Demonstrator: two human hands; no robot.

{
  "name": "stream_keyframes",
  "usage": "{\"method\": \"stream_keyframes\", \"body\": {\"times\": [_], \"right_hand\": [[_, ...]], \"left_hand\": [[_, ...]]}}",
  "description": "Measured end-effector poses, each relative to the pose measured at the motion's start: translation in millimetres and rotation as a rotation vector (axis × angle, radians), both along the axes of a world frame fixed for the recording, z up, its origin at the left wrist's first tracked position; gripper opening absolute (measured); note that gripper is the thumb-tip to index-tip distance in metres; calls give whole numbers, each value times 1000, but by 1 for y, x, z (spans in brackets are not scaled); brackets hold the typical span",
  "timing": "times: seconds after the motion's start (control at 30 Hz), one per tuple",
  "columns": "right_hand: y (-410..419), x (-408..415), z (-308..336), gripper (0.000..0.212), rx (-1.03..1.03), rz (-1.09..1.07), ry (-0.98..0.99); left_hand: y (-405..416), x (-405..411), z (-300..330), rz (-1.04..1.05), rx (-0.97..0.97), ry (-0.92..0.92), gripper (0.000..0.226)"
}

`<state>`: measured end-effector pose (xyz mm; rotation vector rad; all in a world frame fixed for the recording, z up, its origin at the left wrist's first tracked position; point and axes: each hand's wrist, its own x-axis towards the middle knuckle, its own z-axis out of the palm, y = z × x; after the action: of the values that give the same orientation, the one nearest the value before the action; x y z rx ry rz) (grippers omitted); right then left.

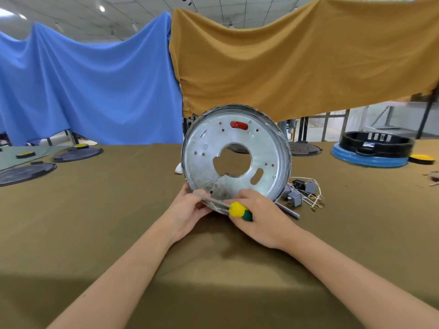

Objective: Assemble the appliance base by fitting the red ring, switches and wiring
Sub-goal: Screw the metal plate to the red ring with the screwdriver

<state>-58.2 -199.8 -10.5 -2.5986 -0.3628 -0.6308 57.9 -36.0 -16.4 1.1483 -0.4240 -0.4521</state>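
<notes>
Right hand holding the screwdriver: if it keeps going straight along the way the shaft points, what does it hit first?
Likely the left hand: from the right hand, the screwdriver shaft runs left across the lower rim of the metal base plate, ending at the left fingers. Depth is unclear, so it may meet the rim first.

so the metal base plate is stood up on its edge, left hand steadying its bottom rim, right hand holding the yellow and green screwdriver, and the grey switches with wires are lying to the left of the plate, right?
Not quite: the grey switches with wires lie on the table to the right of the metal base plate, not the left, as the head view shows. The rest holds: the plate stands on edge, the left hand steadies its bottom rim, and the right hand holds the yellow and green screwdriver.
</notes>
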Motion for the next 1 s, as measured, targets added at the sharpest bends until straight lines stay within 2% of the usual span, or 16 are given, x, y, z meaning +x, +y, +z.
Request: {"method": "stream_keyframes", "body": {"times": [0.03,0.1,0.27,0.43,0.7,0.9,1.0], "right_hand": [[0,0,0,17,97,-11,-3],[1,2,1,21,263,-72,29],[12,17,2,29,398,-250,45],[20,25,4,27,327,-390,64],[26,29,2,28,157,-472,7],[19,21,8,28,308,-312,7],[9,12,15,17,436,-204,6]], "left_hand": [[0,0,0,13,0,1,49],[1,0,-1,18,11,-15,53],[0,-1,-3,25,55,-87,55],[0,-1,-5,29,101,-159,57],[-1,2,-7,25,138,-182,57],[1,1,-5,54,75,-167,66],[0,6,-5,171,18,-93,56]]}}
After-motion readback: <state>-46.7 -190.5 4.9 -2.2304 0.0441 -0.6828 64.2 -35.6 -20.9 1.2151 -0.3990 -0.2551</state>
